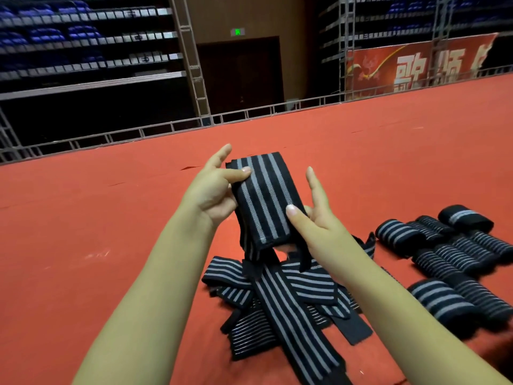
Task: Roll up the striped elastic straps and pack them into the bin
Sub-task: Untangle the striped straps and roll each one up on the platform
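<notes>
A black strap with grey stripes (pixel 263 198) is held up above the red floor between both hands. My left hand (pixel 213 190) pinches its upper left edge, thumb on the front and index finger behind the top. My right hand (pixel 313 215) holds the lower right edge with the thumb pressed on the front, fingers behind. The strap's free end hangs down into a loose pile of unrolled straps (pixel 280 301) below. Several rolled straps (pixel 449 254) lie in a group on the floor to the right. No bin is in view.
The red carpeted floor (pixel 111 218) stretches all around and ends at a low metal railing (pixel 166 129) in the back. Beyond it are dark tiered seats, a doorway and a red banner (pixel 410 65) at the far right.
</notes>
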A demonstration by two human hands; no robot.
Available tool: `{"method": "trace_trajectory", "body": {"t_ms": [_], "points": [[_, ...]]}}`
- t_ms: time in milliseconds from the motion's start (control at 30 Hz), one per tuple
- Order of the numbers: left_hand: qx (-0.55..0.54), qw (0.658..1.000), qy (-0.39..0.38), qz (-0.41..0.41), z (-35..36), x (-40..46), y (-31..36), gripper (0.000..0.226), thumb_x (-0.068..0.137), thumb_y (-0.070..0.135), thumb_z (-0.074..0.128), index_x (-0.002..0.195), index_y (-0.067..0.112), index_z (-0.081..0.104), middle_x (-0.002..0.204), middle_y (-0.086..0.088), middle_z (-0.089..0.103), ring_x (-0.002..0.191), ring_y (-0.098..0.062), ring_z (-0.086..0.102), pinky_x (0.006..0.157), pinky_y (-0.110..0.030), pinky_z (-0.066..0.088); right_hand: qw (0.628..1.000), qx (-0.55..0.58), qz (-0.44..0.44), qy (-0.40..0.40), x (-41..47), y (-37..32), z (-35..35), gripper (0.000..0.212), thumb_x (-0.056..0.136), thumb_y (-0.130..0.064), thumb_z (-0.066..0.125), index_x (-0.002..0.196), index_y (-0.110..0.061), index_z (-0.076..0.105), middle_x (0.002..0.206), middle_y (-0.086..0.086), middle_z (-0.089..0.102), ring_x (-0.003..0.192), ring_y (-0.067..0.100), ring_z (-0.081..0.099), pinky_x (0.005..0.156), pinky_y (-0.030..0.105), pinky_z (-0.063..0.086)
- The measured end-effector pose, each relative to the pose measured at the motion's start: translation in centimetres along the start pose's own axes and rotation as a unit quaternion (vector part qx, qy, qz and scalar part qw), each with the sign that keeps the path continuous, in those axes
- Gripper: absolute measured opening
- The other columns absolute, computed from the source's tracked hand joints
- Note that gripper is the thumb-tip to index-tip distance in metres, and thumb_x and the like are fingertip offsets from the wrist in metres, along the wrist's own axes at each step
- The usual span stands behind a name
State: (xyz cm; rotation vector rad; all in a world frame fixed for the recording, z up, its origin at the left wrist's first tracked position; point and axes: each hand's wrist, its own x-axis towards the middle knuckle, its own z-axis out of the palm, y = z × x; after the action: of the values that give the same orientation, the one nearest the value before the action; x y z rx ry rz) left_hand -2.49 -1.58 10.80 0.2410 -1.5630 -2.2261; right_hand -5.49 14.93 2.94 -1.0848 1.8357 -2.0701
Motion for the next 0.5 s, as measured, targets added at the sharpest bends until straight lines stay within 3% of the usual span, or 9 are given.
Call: {"method": "trace_trajectory", "body": {"t_ms": [67,233,300,367,433,500], "points": [[-0.001,1.0,-0.01,-0.012,0.2,-0.1,0.1,0.065,0.092,-0.017,0.045,0.146,0.02,0.042,0.104,-0.018,0.06,0.074,-0.02,0.068,0.055,-0.027,0.058,0.999,-0.027,-0.018,0.004,-0.3,-0.3,0.0,0.068,0.101,-0.034,0.045,0.143,-0.059,-0.002,0.114,-0.008,0.068,0.105,0.014,0.066,0.1,0.046,0.048],[0.029,1.0,-0.006,0.002,0.7,-0.5,-0.6,0.064,0.094,-0.016,0.041,0.146,0.021,0.043,0.102,-0.018,0.06,0.079,-0.022,0.064,0.054,-0.027,0.058,0.999,0.001,-0.036,0.019,-0.7,-1.0,0.0,0.072,0.1,-0.03,0.048,0.143,-0.059,-0.003,0.105,0.009,0.069,0.1,0.031,0.066,0.097,0.054,0.048],[0.039,0.999,-0.013,0.026,0.7,-0.8,-0.9,0.067,0.094,-0.015,0.042,0.146,0.025,0.043,0.104,-0.017,0.061,0.076,-0.02,0.067,0.055,-0.026,0.058,0.999,0.016,-0.019,0.031,-0.8,-0.4,-0.1,0.076,0.097,-0.035,0.05,0.145,-0.056,-0.005,0.104,-0.004,0.072,0.1,0.018,0.069,0.1,0.047,0.047],[0.052,0.997,-0.036,0.053,0.6,-1.3,-0.8,0.07,0.093,-0.015,0.044,0.147,0.03,0.041,0.098,-0.013,0.062,0.067,-0.016,0.068,0.056,-0.025,0.056,0.998,0.047,0.02,0.047,-0.5,0.7,-0.6,0.085,0.085,-0.053,0.056,0.145,-0.055,-0.004,0.11,-0.012,0.071,0.104,0.008,0.066,0.106,0.045,0.041],[0.079,0.99,-0.083,0.078,0.3,-2.1,-0.8,0.076,0.093,-0.015,0.045,0.149,0.035,0.036,0.085,-0.01,0.061,0.058,-0.013,0.063,0.052,-0.024,0.054,0.989,0.11,0.078,0.053,0.5,1.7,-1.3,0.098,0.074,-0.065,0.057,0.148,-0.049,-0.006,0.115,-0.003,0.07,0.096,0.011,0.068,0.1,0.046,0.045],[0.102,0.979,-0.149,0.091,-0.1,-3.0,-1.1,0.081,0.091,-0.015,0.047,0.148,0.041,0.032,0.078,-0.008,0.06,0.06,-0.014,0.059,0.053,-0.025,0.053,0.975,0.179,0.127,0.027,1.7,2.1,-1.8,0.107,0.073,-0.072,0.055,0.153,-0.034,-0.005,0.117,0.01,0.069,0.1,0.024,0.069,0.084,0.045,0.055]]}}
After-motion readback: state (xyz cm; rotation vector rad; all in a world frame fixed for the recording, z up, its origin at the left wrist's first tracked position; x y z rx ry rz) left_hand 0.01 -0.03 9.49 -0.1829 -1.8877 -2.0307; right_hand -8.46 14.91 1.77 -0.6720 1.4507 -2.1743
